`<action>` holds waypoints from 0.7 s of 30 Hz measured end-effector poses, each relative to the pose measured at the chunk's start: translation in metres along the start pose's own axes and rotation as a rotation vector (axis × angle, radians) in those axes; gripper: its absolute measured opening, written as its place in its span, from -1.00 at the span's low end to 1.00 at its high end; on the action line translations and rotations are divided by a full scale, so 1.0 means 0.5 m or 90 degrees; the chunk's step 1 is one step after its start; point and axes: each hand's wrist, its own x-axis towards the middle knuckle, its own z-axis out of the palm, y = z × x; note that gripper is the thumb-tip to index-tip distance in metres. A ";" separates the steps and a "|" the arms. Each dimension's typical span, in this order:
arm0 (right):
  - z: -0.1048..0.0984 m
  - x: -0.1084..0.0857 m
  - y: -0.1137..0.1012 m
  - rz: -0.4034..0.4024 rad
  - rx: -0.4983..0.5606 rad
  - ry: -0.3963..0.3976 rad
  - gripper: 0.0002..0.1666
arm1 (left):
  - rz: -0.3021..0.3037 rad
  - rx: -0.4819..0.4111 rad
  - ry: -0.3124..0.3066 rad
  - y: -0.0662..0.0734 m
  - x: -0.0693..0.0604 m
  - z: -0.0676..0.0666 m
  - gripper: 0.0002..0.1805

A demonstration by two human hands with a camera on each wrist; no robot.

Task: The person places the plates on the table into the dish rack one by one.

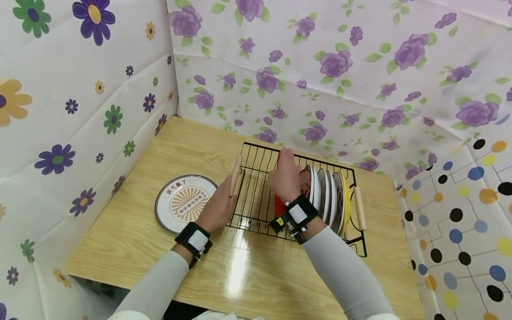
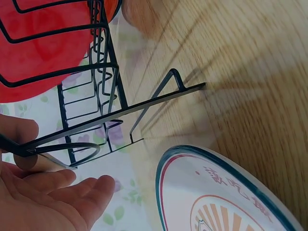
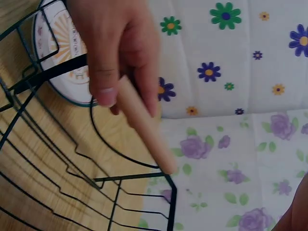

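Observation:
A black wire dish rack [image 1: 256, 195] with wooden handles stands on the table. My left hand [image 1: 218, 202] holds its left wooden handle [image 1: 237, 171]; in the right wrist view the thumb and fingers lie around the handle [image 3: 144, 125]. My right hand [image 1: 285, 175] grips a red plate [image 1: 279, 206] standing on edge among the wires, and hides most of it. The same red plate [image 2: 43, 48] shows through the rack in the left wrist view. Right of it, several plates [image 1: 328, 195] stand upright in a row, a yellow-rimmed one [image 1: 345, 204] outermost.
A white plate [image 1: 188, 200] with a dark rim, an orange ray pattern and red characters lies flat on the wooden table [image 1: 132, 226], left of the rack. Flowered sheets [image 1: 256, 84] hang behind and at the left; a dotted sheet [image 1: 464, 222] hangs at the right.

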 end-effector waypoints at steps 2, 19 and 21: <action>0.011 0.006 0.006 0.004 -0.048 0.014 -0.10 | 0.001 0.003 -0.003 0.002 0.002 -0.001 -0.21; 0.041 -0.006 0.011 -0.038 -0.312 -0.004 -0.17 | -0.049 0.089 0.012 -0.045 -0.077 -0.024 -0.32; 0.018 -0.021 0.011 -0.073 -0.240 0.028 -0.20 | -0.058 0.149 0.012 -0.066 -0.100 -0.023 -0.29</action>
